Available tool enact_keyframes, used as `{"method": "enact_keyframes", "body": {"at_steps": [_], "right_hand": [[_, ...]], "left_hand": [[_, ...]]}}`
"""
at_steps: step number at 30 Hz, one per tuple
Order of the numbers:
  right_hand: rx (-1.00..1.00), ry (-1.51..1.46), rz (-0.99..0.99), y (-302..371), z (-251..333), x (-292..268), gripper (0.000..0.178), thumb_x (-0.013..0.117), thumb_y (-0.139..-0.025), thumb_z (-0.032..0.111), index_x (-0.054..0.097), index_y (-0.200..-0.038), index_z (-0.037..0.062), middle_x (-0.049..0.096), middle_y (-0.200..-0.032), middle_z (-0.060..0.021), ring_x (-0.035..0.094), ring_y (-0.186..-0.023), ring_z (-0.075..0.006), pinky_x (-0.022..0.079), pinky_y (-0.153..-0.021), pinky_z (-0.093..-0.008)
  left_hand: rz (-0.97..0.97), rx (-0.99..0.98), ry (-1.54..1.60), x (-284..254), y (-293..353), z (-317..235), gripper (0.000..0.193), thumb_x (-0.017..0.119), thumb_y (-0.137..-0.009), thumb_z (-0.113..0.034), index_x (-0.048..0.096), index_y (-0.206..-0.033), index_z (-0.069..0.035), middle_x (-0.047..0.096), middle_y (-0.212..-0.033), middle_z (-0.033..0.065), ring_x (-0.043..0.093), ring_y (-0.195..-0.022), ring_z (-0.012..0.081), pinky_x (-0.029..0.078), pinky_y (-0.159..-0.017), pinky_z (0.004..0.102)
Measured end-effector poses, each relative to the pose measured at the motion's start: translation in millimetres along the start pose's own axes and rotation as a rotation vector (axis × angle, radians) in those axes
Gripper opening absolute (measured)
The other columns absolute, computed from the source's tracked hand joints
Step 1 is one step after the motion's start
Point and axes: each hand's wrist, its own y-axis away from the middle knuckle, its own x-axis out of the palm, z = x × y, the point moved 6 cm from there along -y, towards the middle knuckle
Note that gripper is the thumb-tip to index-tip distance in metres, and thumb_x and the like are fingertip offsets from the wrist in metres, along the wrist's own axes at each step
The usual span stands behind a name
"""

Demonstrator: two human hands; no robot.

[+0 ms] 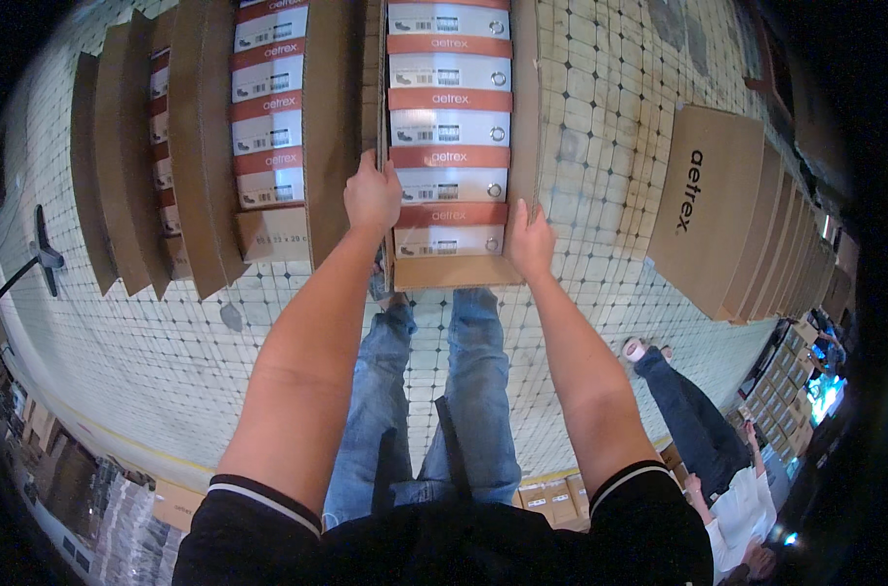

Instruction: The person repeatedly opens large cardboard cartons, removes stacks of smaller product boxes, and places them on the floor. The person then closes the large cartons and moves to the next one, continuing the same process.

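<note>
In front of me a long open cardboard carton [459,272] points away, filled with a row of white and orange shoeboxes [447,184]. Their labelled ends face up, each with small shoe pictures and barcodes. My left hand [372,195] grips the carton's left wall, thumb toward the boxes. On the opposite side, my right hand [530,242] holds the right wall near the close corner. Both hands are closed on the cardboard; some of their fingers are hidden behind it. Both arms reach forward, and my legs stand just behind the carton's near end.
More open cartons [202,195] with raised flaps stand close on the left, holding similar boxes. Closed brown cartons [708,195] form a row at right. A person [703,420] in a white top is at lower right. A black stand base [45,254] sits far left on the tiled floor.
</note>
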Motion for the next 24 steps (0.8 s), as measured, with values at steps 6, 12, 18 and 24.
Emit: {"method": "enact_keyframes", "body": {"at_steps": [6,12,18,24], "right_hand": [[0.042,-0.094,0.115,1.5,12.8,0.8,0.046,0.046,-0.098,0.04,0.053,-0.128,0.0056,0.063,-0.111,-0.0254,0.059,-0.104,-0.0442,0.047,-0.089,-0.0488],[-0.298,-0.05,-0.15,-6.8,89.0,-32.8,0.051,0.055,-0.097,0.024,0.04,-0.14,-0.0003,0.043,-0.137,-0.0197,0.05,-0.12,-0.0334,0.043,-0.1,-0.0423],[0.214,-1.096,0.528,-141.5,166.4,38.1,0.051,0.043,-0.102,0.034,0.039,-0.139,-0.0013,0.051,-0.133,-0.0216,0.055,-0.117,-0.029,0.046,-0.098,-0.0388],[0.329,-1.222,0.537,-311.5,234.5,74.2,0.065,0.039,-0.101,0.046,0.027,-0.141,-0.0035,0.051,-0.127,-0.0221,0.053,-0.118,-0.034,0.048,-0.099,-0.045]], "left_hand": [[0.007,-0.045,0.001,-2.9,0.9,-0.2,0.036,0.052,-0.094,-0.025,0.054,-0.124,-0.005,0.067,-0.09,0.0275,0.064,-0.088,0.0457,0.049,-0.081,0.0538],[0.04,-0.096,-0.028,0.6,-1.2,1.1,0.035,0.052,-0.094,-0.026,0.055,-0.124,-0.009,0.067,-0.09,0.0279,0.064,-0.086,0.0467,0.049,-0.079,0.0558],[0.012,-0.111,0.02,-3.6,-0.7,3.2,0.032,0.054,-0.092,-0.024,0.055,-0.12,-0.01,0.066,-0.082,0.0278,0.063,-0.079,0.0482,0.05,-0.073,0.0565],[-0.015,-0.061,0.003,-6.2,-1.6,6.0,0.027,0.055,-0.092,-0.021,0.055,-0.117,-0.01,0.065,-0.078,0.0273,0.063,-0.073,0.0482,0.05,-0.069,0.0574]]}}
